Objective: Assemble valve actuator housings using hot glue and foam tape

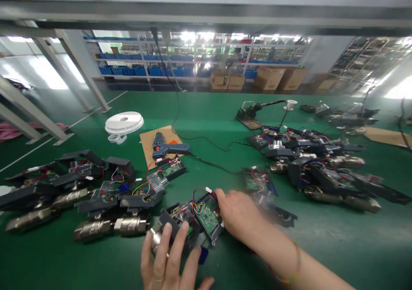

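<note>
Touching wired device point(207, 215), left hand point(170, 262), right hand point(237, 210)

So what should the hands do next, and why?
Maybe the right hand should gently ease the white connector down towards the green circuit board, because it sticks up on looped wires right beside that hand. The left hand, over the metal valve, could probably steady things.

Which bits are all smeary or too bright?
Head view: the black housing beside the right hand looks smeared; head view: white glare washes out far-left and far-right patches; head view: a pale sheen lies on the green table.
</note>
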A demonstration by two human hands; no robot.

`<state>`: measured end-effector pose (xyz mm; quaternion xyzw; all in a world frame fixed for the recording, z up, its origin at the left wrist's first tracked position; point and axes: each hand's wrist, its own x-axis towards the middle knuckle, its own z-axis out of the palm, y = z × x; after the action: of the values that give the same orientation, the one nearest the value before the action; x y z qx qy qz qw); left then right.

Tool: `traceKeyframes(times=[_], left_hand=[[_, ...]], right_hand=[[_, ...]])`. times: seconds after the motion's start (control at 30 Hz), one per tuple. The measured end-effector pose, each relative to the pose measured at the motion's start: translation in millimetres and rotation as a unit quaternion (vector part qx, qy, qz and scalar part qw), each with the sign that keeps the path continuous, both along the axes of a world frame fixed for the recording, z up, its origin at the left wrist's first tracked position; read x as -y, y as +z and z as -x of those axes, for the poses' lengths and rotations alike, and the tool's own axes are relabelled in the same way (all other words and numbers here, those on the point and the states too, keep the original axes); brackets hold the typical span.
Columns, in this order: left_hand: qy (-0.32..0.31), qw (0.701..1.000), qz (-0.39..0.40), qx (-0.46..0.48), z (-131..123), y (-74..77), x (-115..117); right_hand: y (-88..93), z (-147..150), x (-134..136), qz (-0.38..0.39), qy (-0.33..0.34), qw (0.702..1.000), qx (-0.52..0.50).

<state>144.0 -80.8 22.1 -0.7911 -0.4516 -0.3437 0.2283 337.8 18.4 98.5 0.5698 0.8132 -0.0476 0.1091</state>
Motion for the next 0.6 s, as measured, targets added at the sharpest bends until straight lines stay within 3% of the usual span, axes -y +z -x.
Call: traceKeyframes(times=[0.2,0.3,0.4,0.47,0.6], left_hand=[[0.026,0.999,0.019,0.013,-17,-14.7,-6],[0.023,0.999,0.016,0.030,-19,-16.3,-6],[0.018,0.999,0.006,0.028,-17,-17.1,-4],[0.014,0.999,-0.002,0.031,-15,-15.6,-5],[0.002,0.998,-0.018,0.056,-17,-6.9,-11]], right_hand=[[18.0,-17,13,-0.034,0.011,0.999,-0.032],[16.0,-28,31,-0.087,0.064,0.986,-0.131],[-2.2,-29,51,-0.129,0.172,0.939,-0.270],[-18.8,-23,59,-0.123,0.230,0.914,-0.310],[-46.7,-13,59,-0.100,0.257,0.899,-0.341]])
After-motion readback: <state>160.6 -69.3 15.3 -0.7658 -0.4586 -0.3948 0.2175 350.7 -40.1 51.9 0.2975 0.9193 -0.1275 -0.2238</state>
